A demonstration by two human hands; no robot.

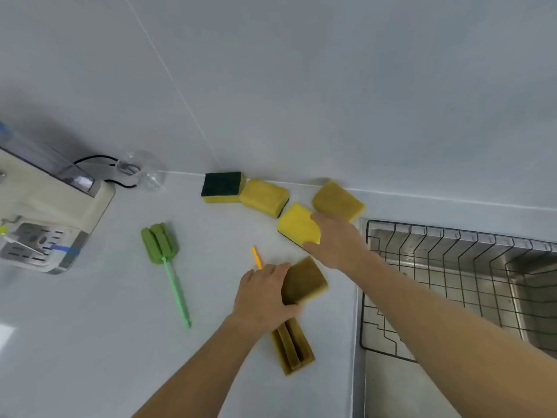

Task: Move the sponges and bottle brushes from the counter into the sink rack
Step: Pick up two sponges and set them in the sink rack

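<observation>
Several sponges lie on the white counter (pixel 90 342). My left hand (pixel 265 295) grips a dull brown-yellow sponge (pixel 306 280); beneath that hand lies a yellow bottle brush whose foam head (pixel 292 348) points toward me and whose thin handle (pixel 256 257) pokes out beyond it. My right hand (pixel 337 239) is closed on a bright yellow sponge (pixel 297 224). A green bottle brush (pixel 164 257) lies to the left. By the wall sit a green-topped sponge (pixel 223 187), a yellow sponge (pixel 263 197) and a darker yellow sponge (pixel 339 200). The wire sink rack (pixel 452 282) sits in the sink at right.
A beige appliance (pixel 45 218) with a clear tank stands at the left edge. A clear glass (pixel 141 170) lies on its side by the wall with a black cord behind it. The steel sink (pixel 530 297) drops off right of the counter.
</observation>
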